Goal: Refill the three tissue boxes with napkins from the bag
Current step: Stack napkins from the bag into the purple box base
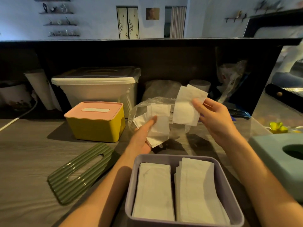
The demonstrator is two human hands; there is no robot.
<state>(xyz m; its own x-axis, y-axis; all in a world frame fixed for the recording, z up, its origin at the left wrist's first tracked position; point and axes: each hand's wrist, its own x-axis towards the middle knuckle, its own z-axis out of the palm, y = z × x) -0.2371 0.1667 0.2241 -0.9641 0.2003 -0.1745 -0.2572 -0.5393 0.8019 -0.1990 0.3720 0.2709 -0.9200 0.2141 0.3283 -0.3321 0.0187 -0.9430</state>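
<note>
Purple box [183, 224] holds two napkin stacks [154, 192].

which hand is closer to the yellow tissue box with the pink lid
Left. The left hand holds napkins just to the right of the yellow tissue box. The right hand holds napkins farther right, beyond the plastic bag.

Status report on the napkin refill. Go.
Left hand holds a napkin bunch at the clear bag. Right hand pinches more napkins. Purple box open, two stacks inside. Nothing in the way.
</note>
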